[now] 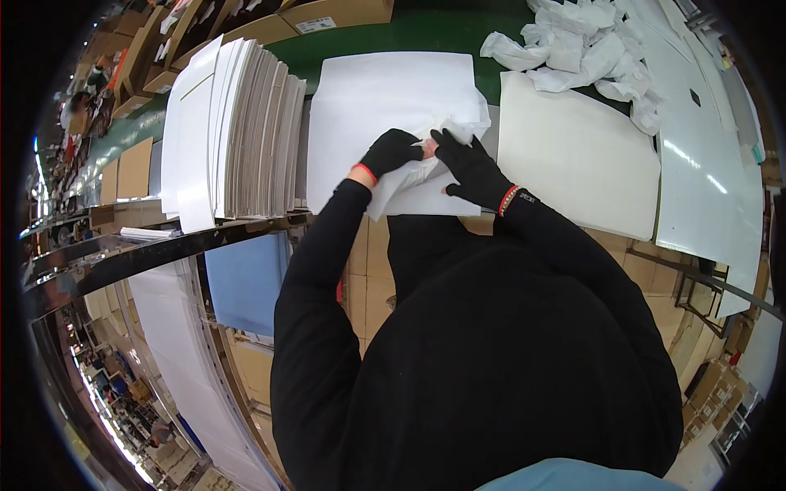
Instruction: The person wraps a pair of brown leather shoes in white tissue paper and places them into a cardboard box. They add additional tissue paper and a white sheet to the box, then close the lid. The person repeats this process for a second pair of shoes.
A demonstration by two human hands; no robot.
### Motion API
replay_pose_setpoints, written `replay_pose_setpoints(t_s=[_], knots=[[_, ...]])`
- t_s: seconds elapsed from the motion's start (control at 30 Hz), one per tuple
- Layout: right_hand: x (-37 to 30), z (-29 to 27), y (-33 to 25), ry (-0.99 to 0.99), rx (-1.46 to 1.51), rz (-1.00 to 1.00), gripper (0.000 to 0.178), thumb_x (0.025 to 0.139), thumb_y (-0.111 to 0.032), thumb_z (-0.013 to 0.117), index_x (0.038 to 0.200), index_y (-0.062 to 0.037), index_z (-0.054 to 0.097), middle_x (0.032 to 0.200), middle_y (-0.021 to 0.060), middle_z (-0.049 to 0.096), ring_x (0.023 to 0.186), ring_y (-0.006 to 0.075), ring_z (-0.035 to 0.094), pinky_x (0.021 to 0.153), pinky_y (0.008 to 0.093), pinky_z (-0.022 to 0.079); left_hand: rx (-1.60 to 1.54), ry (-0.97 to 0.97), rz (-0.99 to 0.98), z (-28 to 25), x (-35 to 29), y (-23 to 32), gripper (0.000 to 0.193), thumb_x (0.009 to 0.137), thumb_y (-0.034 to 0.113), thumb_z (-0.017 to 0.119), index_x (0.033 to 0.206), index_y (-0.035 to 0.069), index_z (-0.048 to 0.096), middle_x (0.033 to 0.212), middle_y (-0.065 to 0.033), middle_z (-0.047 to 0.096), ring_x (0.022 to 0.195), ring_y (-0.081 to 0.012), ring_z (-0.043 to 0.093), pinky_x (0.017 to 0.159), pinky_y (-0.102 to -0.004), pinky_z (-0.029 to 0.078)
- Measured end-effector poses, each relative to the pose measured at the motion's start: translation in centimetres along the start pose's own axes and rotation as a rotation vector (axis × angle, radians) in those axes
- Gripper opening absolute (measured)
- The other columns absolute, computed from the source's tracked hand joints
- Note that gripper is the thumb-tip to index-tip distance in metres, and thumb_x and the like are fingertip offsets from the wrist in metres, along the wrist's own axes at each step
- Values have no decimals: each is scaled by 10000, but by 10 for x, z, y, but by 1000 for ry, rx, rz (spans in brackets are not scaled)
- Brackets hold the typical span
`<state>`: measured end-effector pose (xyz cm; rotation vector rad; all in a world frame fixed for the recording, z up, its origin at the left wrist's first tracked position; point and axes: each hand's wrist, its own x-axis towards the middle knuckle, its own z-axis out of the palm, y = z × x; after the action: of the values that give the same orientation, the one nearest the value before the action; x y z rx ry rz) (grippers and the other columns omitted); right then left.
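A sheet of thin white tissue paper lies crumpled and partly folded on a large white sheet in front of me. My left hand, in a black glove with bare fingertips, pinches the tissue near its middle. My right hand, gloved the same way, has its fingers spread over the tissue's right part, with the thumb apart and lower down. Something pinkish shows between the two hands, probably bare fingertips. Whether anything lies inside the tissue is hidden.
At left stands a tall stack of white boards or sheets. To the right are a cream-white sheet and a heap of crumpled white tissue. Cardboard boxes line the back of the green table. A blue panel sits below the left edge.
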<state>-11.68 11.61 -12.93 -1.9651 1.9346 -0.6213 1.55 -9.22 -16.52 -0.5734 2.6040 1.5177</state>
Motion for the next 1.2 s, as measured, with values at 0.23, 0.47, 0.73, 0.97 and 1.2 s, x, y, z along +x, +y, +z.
replay_pose_setpoints(t_s=[0.23, 0.47, 0.73, 0.97, 1.2], knots=[[5, 9, 7, 31, -159, 30, 821, 665, -239, 823, 1373, -86, 435, 1477, 145, 372, 1382, 288, 341, 1130, 578, 198, 524, 524, 228, 46, -72, 78, 691, 701, 234, 789, 1329, 141, 516, 1075, -72, 672, 962, -250, 645, 789, -367, 509], [-13, 0, -22, -60, -150, 72, 893, 648, -272, 835, 1403, -85, 396, 1463, 142, 391, 1365, 315, 355, 1144, 598, 138, 219, 215, 175, 28, -86, 40, 650, 699, 208, 786, 1300, 147, 546, 1158, -69, 643, 963, -264, 639, 789, -366, 510], [-8, 2, -8, 6, -237, 31, 722, 699, -314, 798, 1322, -105, 499, 1310, 134, 530, 1245, 303, 473, 1137, 627, 92, 431, 286, 234, 46, -94, 51, 661, 752, 242, 752, 1346, 123, 487, 1220, -117, 552, 1029, -298, 577, 832, -391, 480], [23, -24, 3, 28, -131, 123, 640, 803, -380, 705, 1359, -144, 497, 1279, 115, 560, 1170, 294, 526, 1138, 558, 140, -186, -252, -194, -23, -44, 18, 582, 943, 514, 532, 1231, 13, 600, 1045, -117, 677, 934, -166, 600, 850, -316, 468], [35, -4, 14, 76, -338, -32, 833, 746, -450, 736, 1443, -178, 372, 1403, 142, 447, 1352, 363, 350, 1086, 676, 118, 335, 159, -185, -26, -36, 34, 417, 870, 410, 605, 1103, 67, 650, 968, -145, 665, 851, -306, 633, 780, -396, 478]])
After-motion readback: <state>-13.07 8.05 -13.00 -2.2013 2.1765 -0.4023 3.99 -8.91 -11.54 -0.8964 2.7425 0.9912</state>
